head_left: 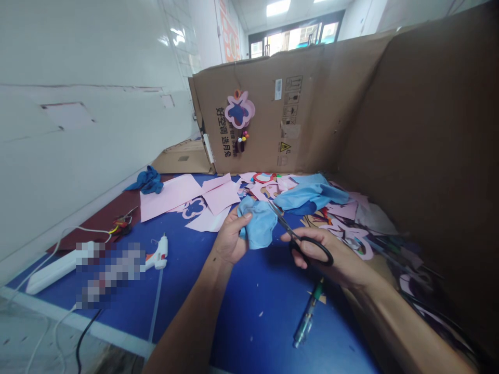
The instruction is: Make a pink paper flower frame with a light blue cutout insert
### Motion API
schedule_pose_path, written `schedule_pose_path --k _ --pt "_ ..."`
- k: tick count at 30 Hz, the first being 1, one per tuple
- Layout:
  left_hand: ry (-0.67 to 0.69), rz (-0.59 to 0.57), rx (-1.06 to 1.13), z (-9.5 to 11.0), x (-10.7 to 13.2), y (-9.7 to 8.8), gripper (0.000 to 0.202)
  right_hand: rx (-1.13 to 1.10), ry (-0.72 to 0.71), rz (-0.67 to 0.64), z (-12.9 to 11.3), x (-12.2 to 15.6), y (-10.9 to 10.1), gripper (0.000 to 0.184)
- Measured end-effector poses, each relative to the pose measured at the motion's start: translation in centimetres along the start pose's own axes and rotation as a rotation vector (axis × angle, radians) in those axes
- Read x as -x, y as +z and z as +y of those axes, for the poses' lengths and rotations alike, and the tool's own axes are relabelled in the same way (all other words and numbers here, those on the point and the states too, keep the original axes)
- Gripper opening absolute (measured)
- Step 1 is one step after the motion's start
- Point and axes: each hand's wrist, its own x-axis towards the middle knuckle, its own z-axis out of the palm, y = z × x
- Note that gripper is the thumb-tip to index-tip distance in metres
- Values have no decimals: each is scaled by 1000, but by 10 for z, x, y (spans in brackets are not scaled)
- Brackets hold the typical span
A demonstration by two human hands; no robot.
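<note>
My left hand point(233, 235) pinches a light blue piece of cloth point(262, 224) over the middle of the table, thumb on its near face. In my right hand point(327, 254) is a pair of scissors point(291, 234) with black handles, fingers through the loops. The blades point up and left, along the right edge of the cloth; whether they bite into it I cannot tell. Behind the cloth lies a larger light blue cloth point(312, 192). A clear pen point(309, 314) with a green end rests below my right hand.
Pink paper sheets point(171, 195) and a flower-shaped cutout point(194, 208) lie further back. A white glue gun point(159, 254) with cords sits at the left. Paper scraps point(351, 236) pile up at the right. A cardboard wall point(265, 145) with a hanging flower ornament point(239, 110) encloses the blue table point(241, 322).
</note>
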Motion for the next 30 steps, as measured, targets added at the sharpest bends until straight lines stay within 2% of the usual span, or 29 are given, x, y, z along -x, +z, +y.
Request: schedule_pose_path --k 30 --pt "-3 -12 -13 5 -1 -1 37 66 11 28 1 -1 -1 58"
